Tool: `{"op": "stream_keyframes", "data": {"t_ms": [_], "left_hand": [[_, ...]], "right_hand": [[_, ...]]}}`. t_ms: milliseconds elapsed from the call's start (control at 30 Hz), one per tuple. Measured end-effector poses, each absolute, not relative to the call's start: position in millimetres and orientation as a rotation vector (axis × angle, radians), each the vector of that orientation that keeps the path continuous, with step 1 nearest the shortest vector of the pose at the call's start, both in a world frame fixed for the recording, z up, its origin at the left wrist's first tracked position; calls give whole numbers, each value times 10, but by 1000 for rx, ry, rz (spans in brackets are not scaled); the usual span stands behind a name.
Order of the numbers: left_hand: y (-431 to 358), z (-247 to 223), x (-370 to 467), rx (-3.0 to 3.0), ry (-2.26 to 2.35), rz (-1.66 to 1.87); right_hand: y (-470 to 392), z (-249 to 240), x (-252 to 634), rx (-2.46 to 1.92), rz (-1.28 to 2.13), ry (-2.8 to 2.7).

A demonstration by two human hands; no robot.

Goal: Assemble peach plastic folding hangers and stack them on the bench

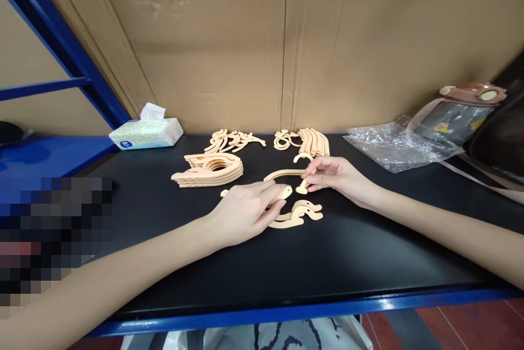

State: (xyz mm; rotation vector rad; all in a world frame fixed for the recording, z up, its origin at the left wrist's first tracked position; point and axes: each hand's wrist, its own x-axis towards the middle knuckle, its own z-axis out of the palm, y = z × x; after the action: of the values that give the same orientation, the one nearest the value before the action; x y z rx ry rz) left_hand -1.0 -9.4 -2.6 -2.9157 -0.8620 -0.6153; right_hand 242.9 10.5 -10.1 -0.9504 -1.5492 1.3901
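My right hand pinches a beige plastic hanger hook, its curved top behind the fingers and its rounded base pointing down. Close beside it, my left hand is closed over a beige hanger arm; one end with a small hole sticks out past the fingers, the rest is mostly covered. Just in front of the fingertips lie two curved hanger pieces, overlapping on the black tabletop. Behind both hands rests a long curved beige strip, partly hidden by the right fingers.
A neat stack of hanger arms sits left of centre. Farther back lie loose beige pieces, beige hooks and a row of curved strips. A tissue pack, clear plastic bag and bottle stand near the cardboard wall.
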Motion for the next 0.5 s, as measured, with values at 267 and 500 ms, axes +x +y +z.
{"op": "stream_keyframes", "data": {"t_ms": [267, 500], "left_hand": [[-47, -34, 8, -2920, -793, -585], [-34, -40, 18, -2924, -740, -574]], "right_hand": [[108, -104, 2465, -947, 1491, -1497], [122, -112, 2472, -941, 1521, -1532]]}}
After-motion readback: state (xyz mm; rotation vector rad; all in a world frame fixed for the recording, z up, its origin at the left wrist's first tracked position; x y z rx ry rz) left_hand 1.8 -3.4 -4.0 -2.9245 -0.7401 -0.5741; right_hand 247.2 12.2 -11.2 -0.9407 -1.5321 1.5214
